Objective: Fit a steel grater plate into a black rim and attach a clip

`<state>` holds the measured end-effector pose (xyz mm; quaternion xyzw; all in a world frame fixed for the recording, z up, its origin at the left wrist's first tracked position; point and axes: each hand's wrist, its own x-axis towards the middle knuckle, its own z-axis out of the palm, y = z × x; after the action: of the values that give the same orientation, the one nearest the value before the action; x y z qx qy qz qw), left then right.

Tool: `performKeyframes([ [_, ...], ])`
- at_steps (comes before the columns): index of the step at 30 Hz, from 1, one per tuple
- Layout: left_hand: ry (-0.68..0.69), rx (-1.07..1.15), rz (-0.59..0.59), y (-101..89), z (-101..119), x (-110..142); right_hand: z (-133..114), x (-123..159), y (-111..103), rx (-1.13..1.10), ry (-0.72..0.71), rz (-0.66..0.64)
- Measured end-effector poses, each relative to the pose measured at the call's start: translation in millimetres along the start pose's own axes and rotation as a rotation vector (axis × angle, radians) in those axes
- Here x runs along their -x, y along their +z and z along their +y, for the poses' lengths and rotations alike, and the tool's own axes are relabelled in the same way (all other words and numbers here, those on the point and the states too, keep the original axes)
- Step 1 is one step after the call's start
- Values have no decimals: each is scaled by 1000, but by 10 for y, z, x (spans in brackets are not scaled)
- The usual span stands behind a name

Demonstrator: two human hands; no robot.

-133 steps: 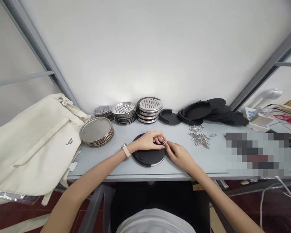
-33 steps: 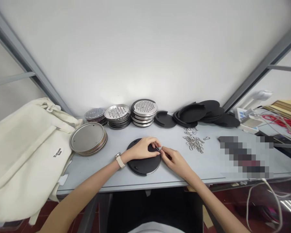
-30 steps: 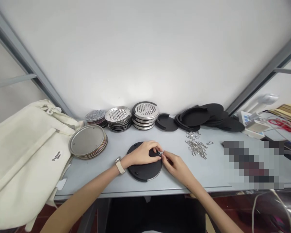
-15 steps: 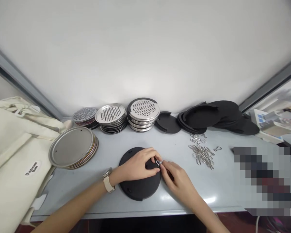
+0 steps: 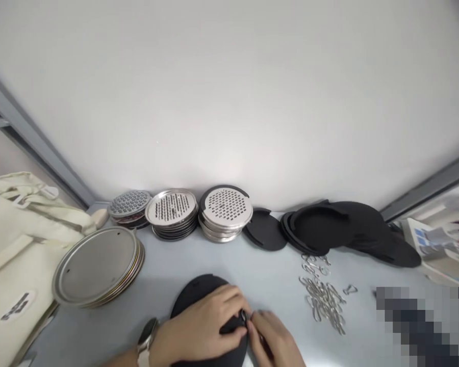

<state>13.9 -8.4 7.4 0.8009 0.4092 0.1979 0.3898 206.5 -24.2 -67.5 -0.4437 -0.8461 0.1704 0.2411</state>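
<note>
A black round disc lies at the bottom middle, its near part cut off by the picture's edge. Across it rests my left hand, a watch on the wrist, with thumb and fingers closed about the disc's right side. My right hand pinches a small metal spring clip at that same rim. Fingers partly hide the clip, so I cannot tell whether it passes through a hole. Several loose metal clips lie in a pile to the right, with a single clip beside them.
Along the wall stand stacked perforated grater plates, more graters and other black discs. Flat grey round plates are stacked at left, beside a cream cloth bag. A white organiser box sits far right.
The view has tilted up, so hands, disc and stacks all appear lower in the picture. Both hands keep their hold at the disc's right rim, around the clip.
</note>
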Motion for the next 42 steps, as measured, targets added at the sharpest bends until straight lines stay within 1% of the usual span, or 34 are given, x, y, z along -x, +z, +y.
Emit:
performKeyframes([
  [1,31,-12,19,-23,-1,-14,-34,-54,-52,-42,-3,-15],
  [4,60,6,55,-51,-11,-24,-149,-153,-211,-93,63,-34],
  [8,88,1,99,-8,-36,16,-213,-141,-304,-149,97,-76],
  [11,109,-50,117,15,-41,36,-199,-119,-281,-156,117,-100],
  [15,124,-192,142,45,-39,38,-169,-98,-204,-55,78,-46],
  [18,169,-314,183,82,-50,38,-164,-85,-166,-31,47,-26],
  [21,207,-407,225,109,-59,47,-176,-87,-160,-19,36,-12],
  [24,224,-473,234,117,-56,61,-196,-89,-168,0,22,7],
  [32,226,-494,223,116,-73,94,-204,-73,-162,34,22,21],
  [42,218,-489,209,105,-66,103,-194,-66,-195,51,19,4],
])
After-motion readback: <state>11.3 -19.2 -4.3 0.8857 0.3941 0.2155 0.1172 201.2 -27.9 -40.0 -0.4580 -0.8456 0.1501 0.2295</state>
